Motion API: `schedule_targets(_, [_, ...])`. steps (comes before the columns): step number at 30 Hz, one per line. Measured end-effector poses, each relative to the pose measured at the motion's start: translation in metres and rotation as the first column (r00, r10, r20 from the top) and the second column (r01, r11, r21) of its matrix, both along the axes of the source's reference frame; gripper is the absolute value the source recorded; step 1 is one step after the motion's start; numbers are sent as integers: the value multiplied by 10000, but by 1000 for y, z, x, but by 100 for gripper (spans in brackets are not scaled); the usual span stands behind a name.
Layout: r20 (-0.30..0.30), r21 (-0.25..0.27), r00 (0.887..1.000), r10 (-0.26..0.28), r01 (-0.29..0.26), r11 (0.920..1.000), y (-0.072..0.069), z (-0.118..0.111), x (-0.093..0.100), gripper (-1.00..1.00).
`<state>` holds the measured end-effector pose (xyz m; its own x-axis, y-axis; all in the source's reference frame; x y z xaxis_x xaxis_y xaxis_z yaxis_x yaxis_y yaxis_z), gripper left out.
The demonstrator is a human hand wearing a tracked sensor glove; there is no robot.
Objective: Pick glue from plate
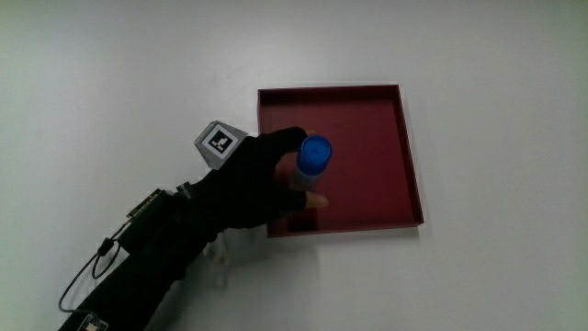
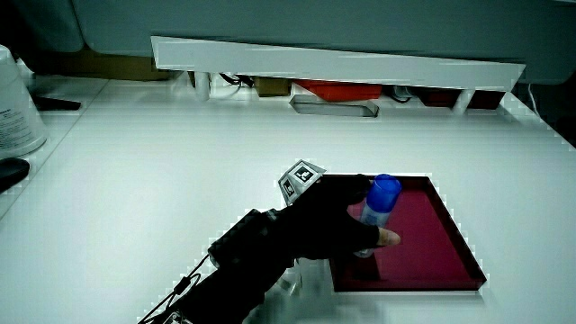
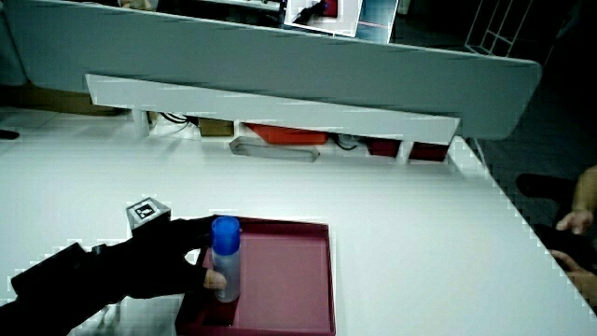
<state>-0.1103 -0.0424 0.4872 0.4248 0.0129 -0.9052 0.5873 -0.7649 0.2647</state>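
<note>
Gripping glue near plate edge

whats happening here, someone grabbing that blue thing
Yes. A gloved hand is closed around a glue stick with a blue cap, holding it upright over the red plate, at the plate's edge nearest the person. In a side view the stick's base looks at or just above the plate's floor, so I cannot tell whether it has lifted off yet. Nothing else lies in the plate.
</note>
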Motion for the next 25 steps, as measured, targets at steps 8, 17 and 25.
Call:
schedule_targets(8, [-722, -52, 9936, -873, 871, 9962, 0, 5, -3, 88])
schedule_targets(17, [-1041, 148, 9877, -1170, 1192, 9928, 4, 10, -5, 100])
schedule_targets(25, [-2151, 66, 9638, -1575, 1627, 9867, 0, -16, -17, 100])
